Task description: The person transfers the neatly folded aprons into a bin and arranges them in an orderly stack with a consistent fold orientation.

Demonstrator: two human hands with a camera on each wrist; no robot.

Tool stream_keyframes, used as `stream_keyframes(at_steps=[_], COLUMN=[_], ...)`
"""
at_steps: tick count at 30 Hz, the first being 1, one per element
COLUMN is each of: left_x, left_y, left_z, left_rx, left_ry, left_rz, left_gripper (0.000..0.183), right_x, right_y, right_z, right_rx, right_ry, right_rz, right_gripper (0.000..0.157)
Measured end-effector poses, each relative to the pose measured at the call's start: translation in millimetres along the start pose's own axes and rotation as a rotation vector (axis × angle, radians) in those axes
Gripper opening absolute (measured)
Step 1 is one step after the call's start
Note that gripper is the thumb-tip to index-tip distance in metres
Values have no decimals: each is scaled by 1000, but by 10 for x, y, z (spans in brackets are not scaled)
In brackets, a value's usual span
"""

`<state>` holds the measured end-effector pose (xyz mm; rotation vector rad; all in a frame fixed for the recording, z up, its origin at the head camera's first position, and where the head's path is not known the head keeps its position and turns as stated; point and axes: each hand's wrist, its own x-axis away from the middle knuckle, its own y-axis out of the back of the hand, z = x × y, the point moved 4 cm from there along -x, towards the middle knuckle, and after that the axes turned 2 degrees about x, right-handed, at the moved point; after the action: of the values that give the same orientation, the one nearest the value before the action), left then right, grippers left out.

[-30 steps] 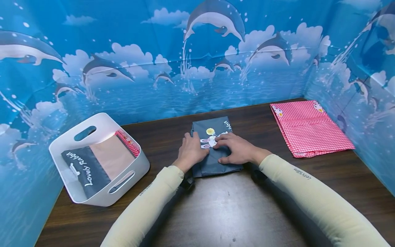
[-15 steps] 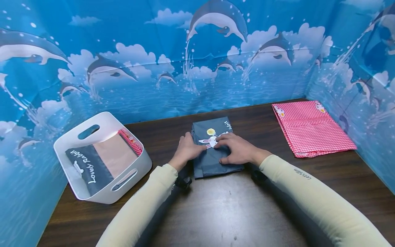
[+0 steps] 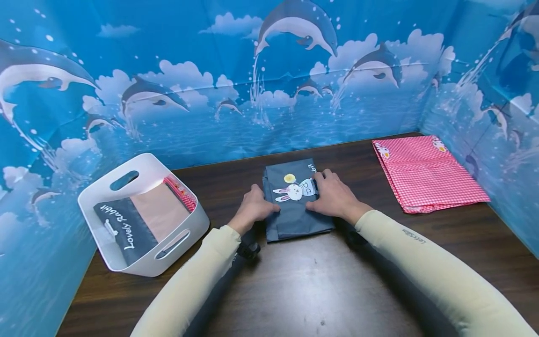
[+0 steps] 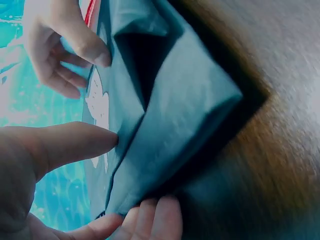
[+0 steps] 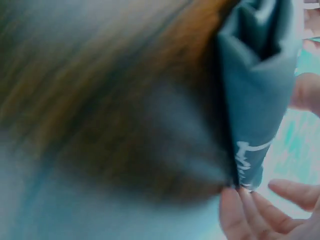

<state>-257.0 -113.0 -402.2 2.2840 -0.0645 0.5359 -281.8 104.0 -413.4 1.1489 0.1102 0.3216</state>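
Folded dark cloth (image 3: 293, 209) lies on the counter (image 3: 294, 290). Left grip (image 3: 251, 209) pinches one edge; right grip (image 3: 336, 196) touches the opposite edge, whether pinching cannot be told through blur. Even pressure should keep layers aligned.

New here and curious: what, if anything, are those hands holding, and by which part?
A folded, rectangular, dark grey fabric bundle: the left hand holds it by its left edge, the right hand by its right edge.

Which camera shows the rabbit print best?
The head view: it shows the rabbit print nearly whole, from above. The left wrist view has only foreshortened white parts; the right wrist view shows dark fabric and white lettering, no rabbit visible.
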Motion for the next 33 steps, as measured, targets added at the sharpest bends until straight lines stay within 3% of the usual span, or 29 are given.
stream_keyframes(at_steps=[9, 18, 25, 29, 33], left_x=[-10, -32, -43, -58, -67], left_y=[-30, -23, -46, -47, -58], left_z=[20, 84, 164, 193, 245], left_rx=[74, 198, 303, 352, 382], left_ry=[8, -40, -67, -78, -69], left_rz=[-19, -68, -105, -89, -58], left_gripper=[56, 64, 59, 47, 36], right_x=[-37, -55, -72, -75, -76], right_y=[-12, -15, -67, -84, -115], right_z=[7, 22, 70, 67, 59], right_rx=[-126, -203, -303, -397, -424], right_ry=[-163, -190, -181, -194, -205], right_rz=[64, 64, 52, 51, 78], right_gripper=[93, 94, 73, 66, 65])
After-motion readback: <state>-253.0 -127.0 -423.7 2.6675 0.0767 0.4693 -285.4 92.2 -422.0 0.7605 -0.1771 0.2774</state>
